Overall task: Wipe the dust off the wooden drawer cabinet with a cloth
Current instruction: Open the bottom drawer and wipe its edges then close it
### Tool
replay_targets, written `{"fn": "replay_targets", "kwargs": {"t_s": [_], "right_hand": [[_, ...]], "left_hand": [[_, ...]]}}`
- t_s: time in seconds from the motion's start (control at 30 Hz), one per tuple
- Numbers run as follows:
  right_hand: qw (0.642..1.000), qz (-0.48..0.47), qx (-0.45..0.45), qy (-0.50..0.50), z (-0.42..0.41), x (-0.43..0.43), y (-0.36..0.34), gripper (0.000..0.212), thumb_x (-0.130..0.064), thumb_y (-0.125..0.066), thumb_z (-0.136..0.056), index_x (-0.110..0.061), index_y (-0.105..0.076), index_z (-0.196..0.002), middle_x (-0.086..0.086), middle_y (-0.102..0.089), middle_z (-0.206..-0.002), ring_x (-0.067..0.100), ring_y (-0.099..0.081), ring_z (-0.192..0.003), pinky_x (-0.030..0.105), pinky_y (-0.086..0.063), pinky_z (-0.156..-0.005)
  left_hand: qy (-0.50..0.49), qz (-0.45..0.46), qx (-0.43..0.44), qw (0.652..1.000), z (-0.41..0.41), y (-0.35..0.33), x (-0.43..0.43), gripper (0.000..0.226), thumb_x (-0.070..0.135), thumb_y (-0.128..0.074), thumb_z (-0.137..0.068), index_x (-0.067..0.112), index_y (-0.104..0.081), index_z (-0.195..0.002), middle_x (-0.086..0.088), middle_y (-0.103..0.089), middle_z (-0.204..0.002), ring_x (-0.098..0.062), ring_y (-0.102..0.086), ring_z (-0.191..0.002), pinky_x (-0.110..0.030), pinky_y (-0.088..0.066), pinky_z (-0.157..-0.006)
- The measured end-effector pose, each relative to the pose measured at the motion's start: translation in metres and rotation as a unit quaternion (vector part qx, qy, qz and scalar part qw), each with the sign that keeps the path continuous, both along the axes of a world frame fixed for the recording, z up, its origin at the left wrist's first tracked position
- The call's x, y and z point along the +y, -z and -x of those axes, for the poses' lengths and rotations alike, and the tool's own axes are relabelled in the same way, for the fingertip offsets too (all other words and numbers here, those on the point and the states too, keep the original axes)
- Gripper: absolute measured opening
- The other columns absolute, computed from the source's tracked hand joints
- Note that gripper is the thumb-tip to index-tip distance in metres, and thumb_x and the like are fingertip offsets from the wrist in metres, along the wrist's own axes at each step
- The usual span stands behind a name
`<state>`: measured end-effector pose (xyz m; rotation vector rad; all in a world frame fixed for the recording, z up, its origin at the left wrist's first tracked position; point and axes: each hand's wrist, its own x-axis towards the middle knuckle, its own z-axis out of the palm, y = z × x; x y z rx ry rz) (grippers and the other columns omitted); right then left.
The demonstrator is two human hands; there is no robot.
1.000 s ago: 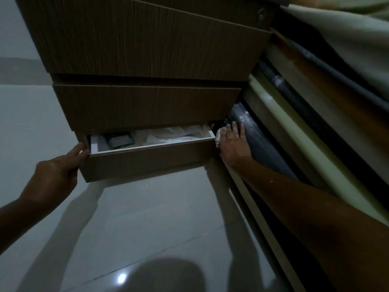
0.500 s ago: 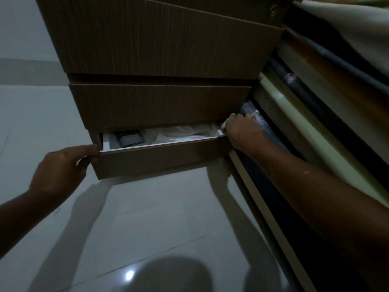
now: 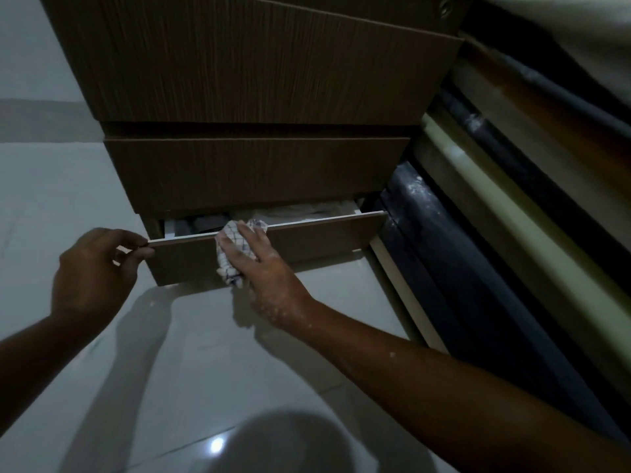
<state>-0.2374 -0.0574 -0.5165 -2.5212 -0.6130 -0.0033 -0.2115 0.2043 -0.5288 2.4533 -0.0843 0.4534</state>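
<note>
1. Nearest the camera lies the pale tiled floor [image 3: 170, 387], bare of any cloth or tool; both forearms reach across it toward the foot of the wooden drawer cabinet [image 3: 259, 70].
2. The left hand [image 3: 92, 271] is at the left end of the bottom drawer [image 3: 307, 240], thumb and fingers closed narrowly around the corner of its front panel. It appears to be steadying the drawer, which stands slightly pulled out.
3. The right hand [image 3: 252, 264] lies flat, fingers spread, pressing a checked cloth [image 3: 232, 247] against the drawer front, somewhat left of its middle. The cloth is bunched, reaching from the panel's top edge down to its lower edge.
4. So the step in hand looks like wiping the bottom drawer's front panel. Whether the stretch toward its right end is already clean cannot be told in this dim light.
5. Behind the white top edge, the drawer's inside shows dark and pale contents [image 3: 293, 213]; it seems not to be the surface being wiped now.
6. Farther up, the middle drawer front [image 3: 256, 172] and the upper drawer front [image 3: 266, 63] are shut. No dust is discernible on them, so how much of the cabinet remains is uncertain; my guess is that the work has reached the lowest part.
</note>
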Motion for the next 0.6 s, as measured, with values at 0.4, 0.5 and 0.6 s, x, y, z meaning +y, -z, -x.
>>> {"fn": "replay_targets", "kwargs": {"t_s": [0.4,0.5,0.6], "right_hand": [[0.99,-0.13,-0.06,-0.013,-0.007,0.027,0.038,0.066,0.013,-0.058,-0.086,-0.015,-0.047,-0.145,0.017,-0.022,-0.161,0.039,-0.01,-0.151,0.054,-0.021,-0.12],[0.981,-0.185,-0.054,0.034,-0.011,0.038,0.048,0.068,0.014,-0.059,-0.088,-0.019,-0.046,-0.146,0.005,-0.022,-0.162,0.032,-0.01,-0.153,0.03,-0.013,-0.122],[0.964,-0.239,-0.08,0.087,-0.015,0.046,0.056,0.059,0.012,-0.059,-0.089,-0.012,-0.051,-0.142,0.011,-0.03,-0.159,0.032,-0.023,-0.149,0.015,-0.017,-0.119]], "left_hand": [[-0.097,0.134,0.004,0.986,-0.036,0.002,-0.012,0.017,0.024,-0.076,-0.086,0.016,-0.067,-0.097,-0.008,-0.073,-0.093,-0.027,-0.07,-0.076,-0.047,-0.059,-0.08],[-0.094,0.161,0.004,0.982,-0.039,0.007,-0.015,0.013,0.022,-0.075,-0.088,0.017,-0.066,-0.097,-0.007,-0.072,-0.094,-0.026,-0.071,-0.074,-0.049,-0.06,-0.077],[-0.095,0.193,0.003,0.977,-0.038,0.016,-0.015,0.014,0.023,-0.074,-0.089,0.017,-0.067,-0.1,-0.002,-0.072,-0.102,-0.022,-0.073,-0.079,-0.049,-0.062,-0.076]]}}
